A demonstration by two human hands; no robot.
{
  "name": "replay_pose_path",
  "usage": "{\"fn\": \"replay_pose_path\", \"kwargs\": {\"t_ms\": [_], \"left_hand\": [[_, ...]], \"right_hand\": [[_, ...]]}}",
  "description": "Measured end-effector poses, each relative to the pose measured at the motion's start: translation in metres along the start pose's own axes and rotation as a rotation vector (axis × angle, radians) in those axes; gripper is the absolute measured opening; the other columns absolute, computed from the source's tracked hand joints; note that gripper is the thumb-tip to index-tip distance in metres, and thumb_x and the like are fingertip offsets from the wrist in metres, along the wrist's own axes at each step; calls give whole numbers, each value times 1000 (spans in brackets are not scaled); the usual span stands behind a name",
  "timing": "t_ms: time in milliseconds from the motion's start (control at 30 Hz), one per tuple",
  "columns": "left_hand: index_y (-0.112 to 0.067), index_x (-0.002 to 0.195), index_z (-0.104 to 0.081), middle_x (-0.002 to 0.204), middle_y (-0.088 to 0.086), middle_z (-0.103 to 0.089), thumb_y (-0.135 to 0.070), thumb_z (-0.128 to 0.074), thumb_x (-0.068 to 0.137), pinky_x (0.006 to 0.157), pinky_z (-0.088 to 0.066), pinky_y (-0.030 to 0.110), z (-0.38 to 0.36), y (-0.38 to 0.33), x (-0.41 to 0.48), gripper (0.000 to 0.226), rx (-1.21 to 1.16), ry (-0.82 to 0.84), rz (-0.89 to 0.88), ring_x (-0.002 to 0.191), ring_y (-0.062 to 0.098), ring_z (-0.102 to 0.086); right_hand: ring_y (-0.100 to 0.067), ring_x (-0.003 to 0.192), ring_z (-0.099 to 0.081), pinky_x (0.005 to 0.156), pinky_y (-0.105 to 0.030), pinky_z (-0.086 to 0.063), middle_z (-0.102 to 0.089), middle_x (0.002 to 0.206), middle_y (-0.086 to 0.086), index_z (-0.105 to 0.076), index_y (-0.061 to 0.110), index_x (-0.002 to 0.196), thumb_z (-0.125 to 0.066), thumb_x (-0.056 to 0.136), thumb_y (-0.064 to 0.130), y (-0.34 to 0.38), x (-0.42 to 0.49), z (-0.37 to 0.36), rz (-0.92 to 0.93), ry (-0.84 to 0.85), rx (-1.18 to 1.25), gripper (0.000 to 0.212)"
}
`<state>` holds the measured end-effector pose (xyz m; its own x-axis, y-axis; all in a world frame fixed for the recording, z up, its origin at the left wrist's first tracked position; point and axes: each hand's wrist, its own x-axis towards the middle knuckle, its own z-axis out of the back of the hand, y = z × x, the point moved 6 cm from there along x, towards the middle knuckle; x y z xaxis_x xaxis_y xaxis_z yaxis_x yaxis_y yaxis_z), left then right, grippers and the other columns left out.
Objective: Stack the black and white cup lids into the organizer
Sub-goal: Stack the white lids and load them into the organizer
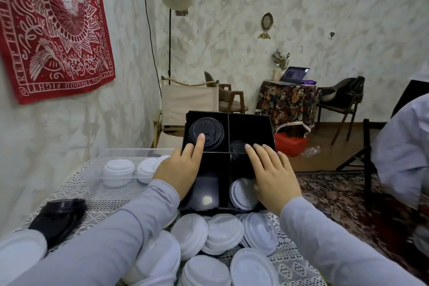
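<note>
Lace-clothed table (69, 188), black four-bay plastic organizer (250, 123) on it; left hand (181, 167), fingers straight, presses round black plastic lids (204, 126) in organizer's far-left bay; right hand (271, 174) flat across its dividers, grasping nothing. Risk: uneven push cocks stack, jams it. Tops face up (round, no long axis).

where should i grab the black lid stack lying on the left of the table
Span the black lid stack across its rims with the left hand, coming from above. It lies tipped over, nested rims showing along the top, so one wide grip likely keeps it together.
</note>
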<state>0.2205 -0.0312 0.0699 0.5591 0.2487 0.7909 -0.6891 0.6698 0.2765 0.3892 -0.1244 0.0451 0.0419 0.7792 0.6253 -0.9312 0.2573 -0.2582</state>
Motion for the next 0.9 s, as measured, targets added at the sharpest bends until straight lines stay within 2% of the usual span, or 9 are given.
{"fn": "replay_pose_path", "kwargs": {"t_ms": [200,233,300,333,400,433,500,600,900], "left_hand": [[3,134,-39,69,12,-48,23,-52,51,33,-39,23,-18,4,7,86,-36,96,37,49,23,-46],[5,132,-44,68,13,-48,25,-53,48,33,-39,24,-25,6,10,86,-26,105,45,47,23,-46],[8,129,-48,67,14,-48,24,-48,48,34,-41,26,-33,7,18,83,5,131,60,47,25,-47],[10,134,-41,71,15,-50,24,-44,52,39,-46,30,-38,8,22,83,11,173,56,53,27,-51],[7,145,-9,97,17,-50,22,-38,70,69,-53,39,-51,8,27,82,1,298,45,86,32,-55],[3,147,3,110,17,-46,18,-36,79,84,-50,38,-58,10,29,79,-19,365,46,102,32,-50],[0,146,12,123,16,-41,13,-35,87,94,-44,37,-69,13,34,77,-16,460,66,115,31,-43],[-2,147,11,126,18,-40,11,-36,89,91,-46,39,-80,14,40,76,-10,525,75,115,32,-45],[-4,148,12,137,21,-34,9,-35,90,90,-43,42,-99,15,43,75,23,741,82,118,39,-43]], "right_hand": [[-42,133,-36,102,-50,-41,-39,142,-26,-9,7,146,-62,71,-3,2,20,-23,-41,71,2,93],[-42,133,-36,103,-49,-40,-39,141,-26,-8,6,146,-62,71,-4,1,23,-26,-42,85,3,93],[-42,121,-50,97,-46,-47,-53,127,-27,-29,-2,141,-71,57,-8,-2,30,-32,-58,124,8,94],[-42,114,-55,93,-44,-50,-58,118,-26,-41,-3,136,-75,48,-10,-3,34,-33,-71,128,5,94],[-40,114,-55,93,-41,-49,-58,117,-24,-44,-3,136,-75,49,-12,-4,41,-33,-76,109,21,93],[-40,122,-47,99,-40,-44,-52,125,-24,-34,-2,142,-71,59,-11,-4,43,-33,-67,110,28,91],[-36,138,-23,112,-37,-30,-31,144,-21,-8,4,150,-54,79,-9,-4,47,-41,-33,185,52,85],[-31,142,-9,112,-33,-26,-17,150,-13,6,9,150,-48,85,-8,-8,53,-49,-46,285,75,87],[-29,143,-6,111,-33,-30,-14,152,-10,6,13,151,-51,83,-10,-12,62,-71,-84,388,119,91]]}}
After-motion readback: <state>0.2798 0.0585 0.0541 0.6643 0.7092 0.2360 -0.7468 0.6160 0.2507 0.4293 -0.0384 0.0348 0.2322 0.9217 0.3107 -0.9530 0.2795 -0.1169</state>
